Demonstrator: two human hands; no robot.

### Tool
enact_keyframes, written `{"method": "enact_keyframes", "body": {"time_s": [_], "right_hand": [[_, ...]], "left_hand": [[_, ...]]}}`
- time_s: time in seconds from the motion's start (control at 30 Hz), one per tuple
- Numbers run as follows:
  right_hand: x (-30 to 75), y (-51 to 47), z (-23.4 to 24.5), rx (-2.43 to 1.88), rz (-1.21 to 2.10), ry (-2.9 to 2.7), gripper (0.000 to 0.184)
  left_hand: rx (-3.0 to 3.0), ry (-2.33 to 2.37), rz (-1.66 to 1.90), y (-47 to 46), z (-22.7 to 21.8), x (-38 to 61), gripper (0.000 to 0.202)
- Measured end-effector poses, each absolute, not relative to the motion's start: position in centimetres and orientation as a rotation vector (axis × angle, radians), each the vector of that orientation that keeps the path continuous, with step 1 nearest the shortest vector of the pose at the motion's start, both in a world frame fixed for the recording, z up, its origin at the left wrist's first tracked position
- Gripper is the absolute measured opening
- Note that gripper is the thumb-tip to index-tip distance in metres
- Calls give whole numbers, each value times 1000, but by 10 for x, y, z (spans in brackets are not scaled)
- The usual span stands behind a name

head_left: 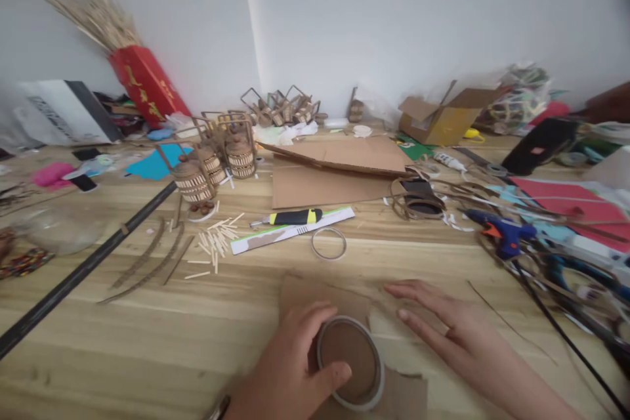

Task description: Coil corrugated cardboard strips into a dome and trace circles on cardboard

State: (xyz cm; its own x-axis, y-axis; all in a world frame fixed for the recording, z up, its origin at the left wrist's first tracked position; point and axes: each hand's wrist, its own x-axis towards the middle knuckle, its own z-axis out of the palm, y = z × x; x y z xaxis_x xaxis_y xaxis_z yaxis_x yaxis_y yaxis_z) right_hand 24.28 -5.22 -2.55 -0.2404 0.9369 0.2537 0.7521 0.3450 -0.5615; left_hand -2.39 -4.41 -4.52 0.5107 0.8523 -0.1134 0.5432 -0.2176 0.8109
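My left hand [295, 361] grips a round, pale-rimmed ring [380, 377] that looks like a tape roll. The thumb lies over its near side and the fingers wrap its left edge. Under the ring is a torn piece of brown cardboard [315, 292], partly covered by my hand. Brown shows through the ring's middle. To the right, my right hand [453, 335] is open with fingers stretched toward the left, holding nothing. Beyond both hands, a thin ring [329, 244] lies near a white strip [246, 243] and a black-and-yellow utility knife [295, 217].
Short wooden sticks [216, 243] lie scattered left of the knife. Small woven baskets [194, 180] stand behind them. Folded cardboard [335, 184] is at the back middle. A blue glue gun [506, 233] with its black cord lies right. A long black rod [88, 269] crosses the left side.
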Motion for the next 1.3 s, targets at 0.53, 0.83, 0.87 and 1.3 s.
{"method": "enact_keyframes", "body": {"time_s": [0.53, 0.83, 0.87, 1.3], "right_hand": [[219, 11, -32, -1470, 399, -2306, 36], [224, -8, -40, -1484, 466, -2285, 38], [226, -10, -41, -1487, 474, -2282, 38], [227, -18, -46, -1386, 408, -2215, 32]], "left_hand": [[2359, 1841, 446, 86, -25, -91, 22], [2377, 1758, 191, 155, -50, -108, 31], [2372, 1737, 190, 157, -49, -111, 31], [2335, 1887, 764, 140, 14, -160, 13]]}}
